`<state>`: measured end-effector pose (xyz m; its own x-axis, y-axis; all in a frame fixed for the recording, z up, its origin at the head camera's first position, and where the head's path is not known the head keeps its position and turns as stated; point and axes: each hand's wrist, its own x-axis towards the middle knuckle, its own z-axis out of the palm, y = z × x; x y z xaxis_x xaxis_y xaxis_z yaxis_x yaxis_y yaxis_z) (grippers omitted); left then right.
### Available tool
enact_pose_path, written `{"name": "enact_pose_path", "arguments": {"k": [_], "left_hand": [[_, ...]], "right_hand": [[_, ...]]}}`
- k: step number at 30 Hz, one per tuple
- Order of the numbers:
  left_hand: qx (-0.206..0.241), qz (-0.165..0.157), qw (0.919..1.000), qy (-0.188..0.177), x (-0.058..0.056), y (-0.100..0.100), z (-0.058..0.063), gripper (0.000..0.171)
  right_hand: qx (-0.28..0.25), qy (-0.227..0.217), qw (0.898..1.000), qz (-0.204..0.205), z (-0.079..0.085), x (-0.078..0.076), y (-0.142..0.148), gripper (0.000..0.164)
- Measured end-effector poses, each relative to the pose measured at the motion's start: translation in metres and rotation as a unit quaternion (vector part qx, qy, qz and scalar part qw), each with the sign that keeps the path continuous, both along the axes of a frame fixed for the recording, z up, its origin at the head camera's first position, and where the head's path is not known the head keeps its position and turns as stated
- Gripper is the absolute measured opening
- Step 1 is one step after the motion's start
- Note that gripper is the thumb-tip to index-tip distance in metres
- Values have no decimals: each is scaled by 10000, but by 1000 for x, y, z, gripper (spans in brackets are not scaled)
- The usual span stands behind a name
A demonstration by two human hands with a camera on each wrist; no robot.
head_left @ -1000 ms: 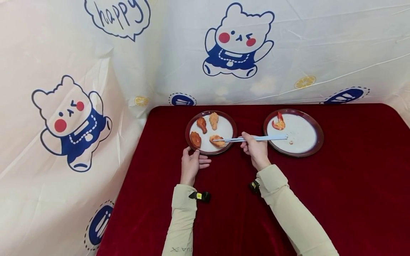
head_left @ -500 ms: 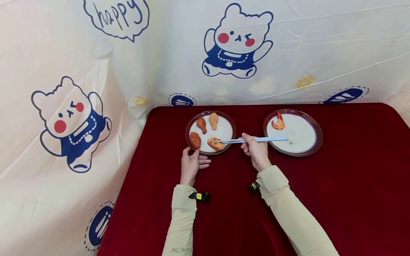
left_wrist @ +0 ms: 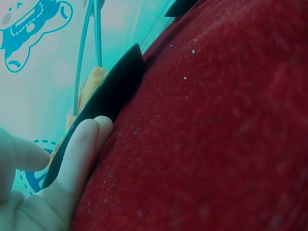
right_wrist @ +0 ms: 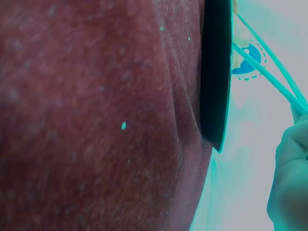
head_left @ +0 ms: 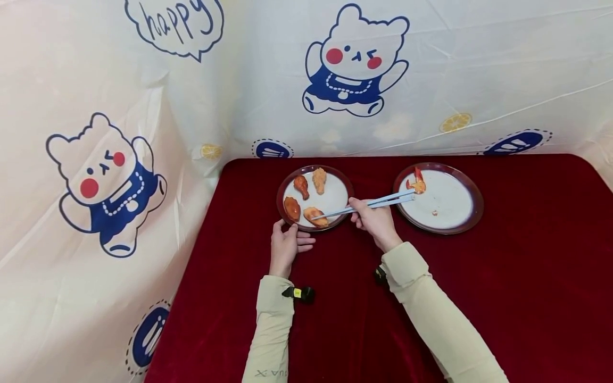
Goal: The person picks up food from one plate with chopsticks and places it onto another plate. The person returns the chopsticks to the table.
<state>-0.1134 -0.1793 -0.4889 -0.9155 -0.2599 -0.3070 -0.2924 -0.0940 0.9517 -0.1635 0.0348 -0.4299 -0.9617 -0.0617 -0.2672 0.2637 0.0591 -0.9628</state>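
Nearest me, short of the food plate [head_left: 339, 223]: pale sleeves [head_left: 274, 330] on red cloth [head_left: 340, 330], cut off at the bottom. Left hand [head_left: 285, 246] at the plate's near edge, pinching the rim; other fingers spread to its right. Right hand [head_left: 375, 221] just right of the plate, gripping blue chopsticks [head_left: 337, 212]; thumb and fingers partly overlap, and the right wrist view crops this hand. Tips meet a golden fried piece [head_left: 313, 215] on the plate's near part; can't tell if they clamp it firmly. Left wrist view: rim hides most of the food. Beyond, same plate: glazed piece [head_left: 292, 209], reddish drumstick [head_left: 301, 186], crumbed drumstick [head_left: 319, 181]. Well right of it, second plate [head_left: 471, 215] holding a red claw-like piece [head_left: 420, 185], lower end beside the chopstick butts, and a crumb too small to identify. Behind, printed backdrop [head_left: 268, 64], lettering bubble cut at top.
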Motion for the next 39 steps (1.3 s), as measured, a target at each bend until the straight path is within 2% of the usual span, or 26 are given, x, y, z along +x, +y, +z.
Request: {"name": "enact_pose_path", "arguments": {"k": [5,8,12,17,22,29,36,39], "left_hand": [[-3,-19,10000,-3,-1,-1,-1,53],[-8,-4,10000,-4,-1,0,-1,54],[-24,29,10000,22,-1,2,1,54],[-51,12,10000,42,-1,2,2,53],[-62,-4,10000,57,-1,1,3,52],[-64,-2,10000,56,0,1,3,53],[-74,6,10000,35,1,1,3,53],[-54,25,10000,16,1,1,3,53]], "right_hand": [[83,126,9999,75,2,-1,-2,35],[-67,60,10000,-20,-1,-3,-3,34],[-523,-269,9977,-329,-8,-7,-3,30],[-1281,-571,9876,-699,-15,-9,-1,24],[-1742,-682,9794,-762,-18,-8,1,29],[-1850,-631,9774,-806,-20,-5,3,24],[-1875,-557,9769,-859,-24,-3,3,33],[-1910,-570,9758,-899,-24,-3,2,31]]}}
